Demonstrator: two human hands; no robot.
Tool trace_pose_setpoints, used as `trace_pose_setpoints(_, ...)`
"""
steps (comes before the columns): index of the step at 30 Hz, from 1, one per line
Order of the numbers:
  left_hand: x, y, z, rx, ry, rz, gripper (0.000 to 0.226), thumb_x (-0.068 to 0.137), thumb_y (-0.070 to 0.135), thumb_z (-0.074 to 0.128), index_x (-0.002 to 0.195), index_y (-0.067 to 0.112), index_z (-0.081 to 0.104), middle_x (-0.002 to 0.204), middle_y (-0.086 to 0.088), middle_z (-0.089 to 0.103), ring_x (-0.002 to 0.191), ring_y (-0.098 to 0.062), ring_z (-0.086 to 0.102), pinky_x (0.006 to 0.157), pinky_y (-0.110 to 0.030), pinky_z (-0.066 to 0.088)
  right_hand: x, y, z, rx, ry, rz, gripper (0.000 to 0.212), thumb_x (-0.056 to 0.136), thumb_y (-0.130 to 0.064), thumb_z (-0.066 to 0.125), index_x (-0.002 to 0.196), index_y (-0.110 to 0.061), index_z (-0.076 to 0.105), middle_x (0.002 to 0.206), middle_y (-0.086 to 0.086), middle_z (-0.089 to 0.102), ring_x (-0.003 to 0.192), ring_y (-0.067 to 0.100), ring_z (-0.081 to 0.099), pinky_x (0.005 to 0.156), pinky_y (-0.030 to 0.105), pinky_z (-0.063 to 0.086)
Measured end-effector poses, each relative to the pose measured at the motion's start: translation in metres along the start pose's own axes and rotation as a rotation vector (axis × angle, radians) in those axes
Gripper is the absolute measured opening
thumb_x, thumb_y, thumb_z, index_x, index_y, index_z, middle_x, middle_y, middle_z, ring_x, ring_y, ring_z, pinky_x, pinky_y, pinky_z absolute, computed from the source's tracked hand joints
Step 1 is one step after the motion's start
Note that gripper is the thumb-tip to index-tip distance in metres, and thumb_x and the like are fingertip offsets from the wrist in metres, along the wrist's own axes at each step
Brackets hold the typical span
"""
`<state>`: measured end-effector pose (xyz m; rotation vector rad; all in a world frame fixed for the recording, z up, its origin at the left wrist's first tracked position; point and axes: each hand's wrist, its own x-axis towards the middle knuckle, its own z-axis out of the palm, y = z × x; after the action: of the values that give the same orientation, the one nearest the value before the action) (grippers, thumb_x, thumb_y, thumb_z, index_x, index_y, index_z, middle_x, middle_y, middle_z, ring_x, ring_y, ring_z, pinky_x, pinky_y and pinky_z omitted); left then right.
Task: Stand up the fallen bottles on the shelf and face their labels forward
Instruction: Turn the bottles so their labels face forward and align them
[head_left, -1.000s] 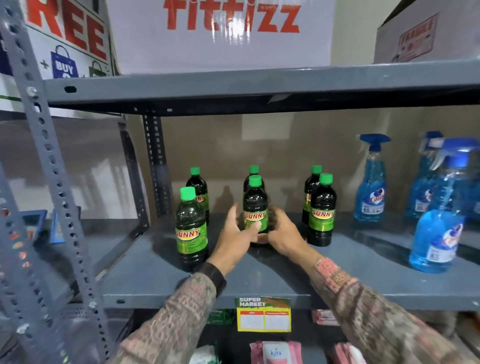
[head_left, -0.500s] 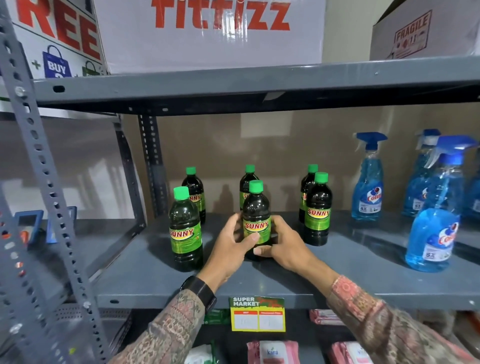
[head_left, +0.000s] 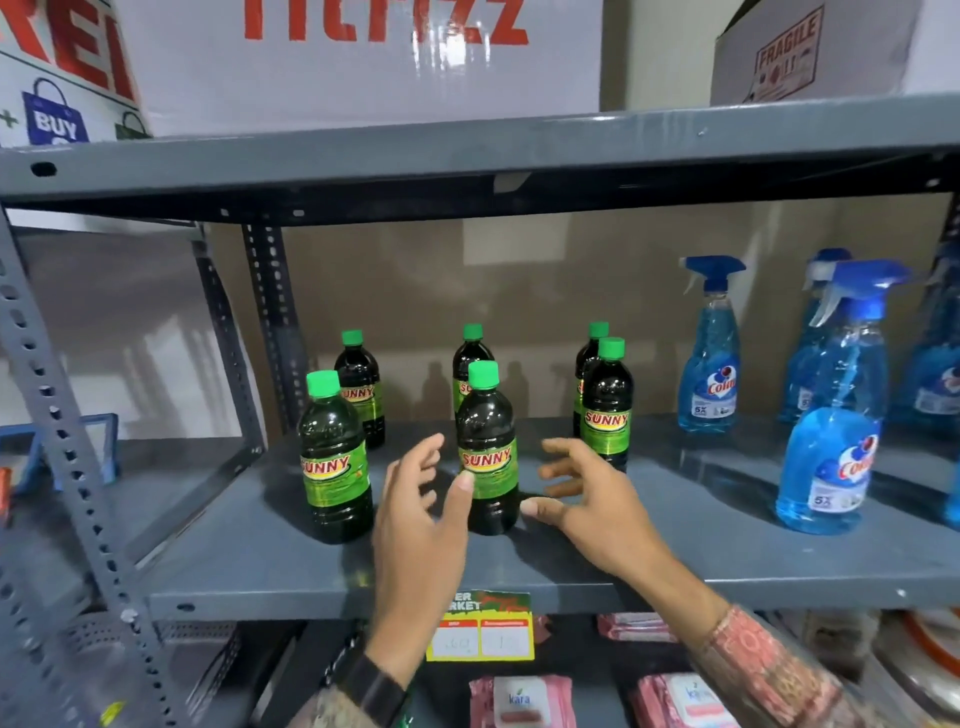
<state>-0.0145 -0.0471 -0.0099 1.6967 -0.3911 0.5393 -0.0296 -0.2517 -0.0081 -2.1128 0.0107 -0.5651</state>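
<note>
Several dark bottles with green caps and green SUNNY labels stand upright on the grey shelf. The middle front bottle faces its label forward. My left hand is just left of it and my right hand just right of it, both with fingers spread and off the bottle. Another front bottle stands at the left, a third at the right, and three more stand behind them. No bottle lies on its side in view.
Blue spray bottles stand on the right part of the same shelf. Cardboard boxes sit on the shelf above. A yellow price tag hangs on the shelf's front edge. Pink packets lie on the level below. A perforated upright rises at the left.
Both hands held the middle front bottle, drew it a little toward the shelf front, then let go and opened, moving back from it. The camera has come closer.
</note>
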Motion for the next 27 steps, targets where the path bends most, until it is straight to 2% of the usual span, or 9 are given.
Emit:
trace_pose_setpoints(2,-0.015,0.014,0.009,0.003,-0.022,0.109,0.026,0.097,0.037,0.066,0.122,0.045,0.067,0.118,0.024,0.067,0.111,-0.002,0.068,0.087,-0.017,0.056,-0.005,0.013,-0.02,0.004,0.147,0.005,0.046,0.08,-0.025,0.09,0.116,-0.033,0.063,0.095,-0.01,0.072,0.081,0.0,0.068,0.074,0.023,0.053)
trace_pose_setpoints(4,-0.017,0.026,0.03,-0.023,-0.194,0.086,0.023,0.094,0.039,0.065,0.115,0.042,0.072,0.108,0.02,0.074,0.1,-0.002,0.071,0.078,-0.013,0.055,0.0,0.025,-0.041,-0.002,0.255,0.044,0.043,0.079,-0.02,0.089,0.112,-0.029,0.063,0.09,-0.008,0.072,0.077,0.0,0.068,0.074,0.027,0.053)
trace_pose_setpoints(7,0.001,0.039,0.079,0.001,-0.429,0.014,0.033,0.096,0.028,0.069,0.129,0.032,0.069,0.12,0.017,0.071,0.109,-0.001,0.07,0.089,-0.017,0.053,0.022,0.04,-0.065,-0.041,0.256,0.12,0.065,0.073,-0.022,0.093,0.124,-0.026,0.053,0.102,-0.012,0.065,0.083,0.0,0.066,0.077,0.029,0.049)
trace_pose_setpoints(10,0.03,0.043,0.129,0.084,-0.514,-0.065,0.061,0.098,0.027,0.069,0.154,0.025,0.046,0.135,0.012,0.047,0.128,-0.009,0.051,0.105,-0.025,0.04,0.049,0.055,-0.078,-0.044,0.152,0.192,0.094,0.063,-0.025,0.094,0.143,-0.019,0.045,0.122,-0.002,0.06,0.103,0.015,0.062,0.089,0.032,0.049)
trace_pose_setpoints(13,0.055,0.04,0.161,0.011,-0.502,-0.172,0.064,0.098,0.021,0.071,0.154,0.019,0.04,0.139,0.002,0.054,0.119,-0.014,0.058,0.086,-0.019,0.049,0.068,0.066,-0.081,0.009,0.033,0.228,0.111,0.053,-0.021,0.097,0.149,-0.016,0.043,0.132,-0.002,0.066,0.12,0.02,0.065,0.106,0.041,0.051)
trace_pose_setpoints(16,0.069,0.032,0.176,-0.151,-0.509,-0.249,0.06,0.1,0.009,0.068,0.154,0.017,0.042,0.139,-0.009,0.067,0.116,-0.02,0.068,0.063,-0.011,0.055,0.079,0.074,-0.078,0.027,-0.001,0.198,0.092,0.053,-0.015,0.1,0.131,-0.022,0.052,0.123,0.0,0.072,0.113,0.022,0.07,0.103,0.043,0.055)
trace_pose_setpoints(19,0.071,0.024,0.178,-0.173,-0.489,-0.226,0.051,0.1,0.005,0.067,0.148,0.014,0.051,0.135,-0.013,0.07,0.123,-0.026,0.068,0.075,-0.015,0.057,0.079,0.076,-0.075,0.049,-0.005,0.172,0.081,0.059,-0.013,0.1,0.125,-0.024,0.056,0.119,-0.001,0.074,0.11,0.019,0.071,0.098,0.035,0.056)
trace_pose_setpoints(22,0.064,0.021,0.173,-0.161,-0.48,-0.202,0.05,0.099,0.008,0.069,0.146,0.015,0.053,0.132,-0.006,0.071,0.12,-0.018,0.068,0.102,-0.034,0.055,0.07,0.074,-0.076,0.058,-0.025,0.146,0.078,0.062,-0.014,0.099,0.126,-0.024,0.056,0.116,-0.006,0.073,0.102,0.004,0.069,0.081,0.014,0.052)
trace_pose_setpoints(27,0.046,0.021,0.155,-0.185,-0.492,-0.2,0.051,0.098,0.013,0.071,0.146,0.02,0.053,0.134,-0.001,0.072,0.127,-0.018,0.067,0.115,-0.049,0.05,0.043,0.063,-0.079,0.04,-0.032,0.116,0.072,0.067,-0.016,0.097,0.125,-0.023,0.056,0.112,-0.011,0.073,0.101,0.001,0.068,0.081,0.015,0.049)
